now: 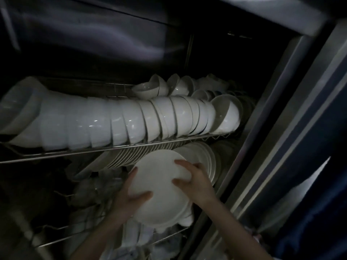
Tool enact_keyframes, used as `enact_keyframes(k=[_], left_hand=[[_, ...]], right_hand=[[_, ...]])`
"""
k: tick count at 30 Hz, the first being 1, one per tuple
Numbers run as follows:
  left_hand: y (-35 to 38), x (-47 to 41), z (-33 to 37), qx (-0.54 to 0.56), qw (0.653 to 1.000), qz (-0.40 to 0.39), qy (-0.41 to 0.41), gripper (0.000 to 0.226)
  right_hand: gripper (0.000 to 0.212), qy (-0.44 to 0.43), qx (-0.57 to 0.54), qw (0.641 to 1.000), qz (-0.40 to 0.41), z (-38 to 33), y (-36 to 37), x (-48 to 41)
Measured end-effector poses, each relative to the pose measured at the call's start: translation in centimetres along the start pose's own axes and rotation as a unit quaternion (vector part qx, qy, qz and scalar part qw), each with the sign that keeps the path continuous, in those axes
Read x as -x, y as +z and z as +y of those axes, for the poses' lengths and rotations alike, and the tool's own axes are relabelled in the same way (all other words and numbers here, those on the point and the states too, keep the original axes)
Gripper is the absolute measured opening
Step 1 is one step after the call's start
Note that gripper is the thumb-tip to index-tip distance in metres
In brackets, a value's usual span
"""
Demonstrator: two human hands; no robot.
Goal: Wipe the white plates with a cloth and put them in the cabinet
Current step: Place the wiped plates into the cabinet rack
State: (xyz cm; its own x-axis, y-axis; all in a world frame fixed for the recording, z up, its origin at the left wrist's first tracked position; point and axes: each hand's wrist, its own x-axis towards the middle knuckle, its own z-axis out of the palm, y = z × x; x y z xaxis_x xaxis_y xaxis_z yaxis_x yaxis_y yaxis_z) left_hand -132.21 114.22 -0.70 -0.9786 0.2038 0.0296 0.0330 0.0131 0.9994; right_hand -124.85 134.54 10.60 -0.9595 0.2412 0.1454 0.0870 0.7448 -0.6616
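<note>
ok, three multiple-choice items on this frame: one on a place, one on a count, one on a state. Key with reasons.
1. Where does the row of white ceramic bowls sit?
A) on the upper wire rack
B) on the lower rack
C) on the floor

2. How many hands grip the round white plate?
A) none
B) one
C) two

3. How do the stored white plates below that rack stand?
A) flat in a pile
B) on edge in a row
C) face down, one by one

Key: 1 A, the bowls rest on the upper rack's wires. 2 C, the left hand and the right hand each curl round its rim. 3 B, their rims show side by side.
</note>
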Motion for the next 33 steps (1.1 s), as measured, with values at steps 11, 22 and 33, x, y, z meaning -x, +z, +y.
enact_keyframes(k=[11,22,33], left_hand=[[6.3,-5.8,-3.1,-0.001,0.996,0.071,-0.048,0.083],[9.4,-5.8,-3.2,0.013,0.997,0.018,-0.073,0.086],[8.3,-5.2,-4.5,-0.260,0.960,-0.028,-0.099,0.087]], right_hand=[[0.056,-0.056,0.108,0.992,-0.043,2.8,-1.0,-8.6],[0.052,-0.101,0.207,0.972,-0.038,3.4,-1.6,-10.4],[0.070,-0.121,0.189,0.974,-0.040,3.8,-0.2,-9.0]])
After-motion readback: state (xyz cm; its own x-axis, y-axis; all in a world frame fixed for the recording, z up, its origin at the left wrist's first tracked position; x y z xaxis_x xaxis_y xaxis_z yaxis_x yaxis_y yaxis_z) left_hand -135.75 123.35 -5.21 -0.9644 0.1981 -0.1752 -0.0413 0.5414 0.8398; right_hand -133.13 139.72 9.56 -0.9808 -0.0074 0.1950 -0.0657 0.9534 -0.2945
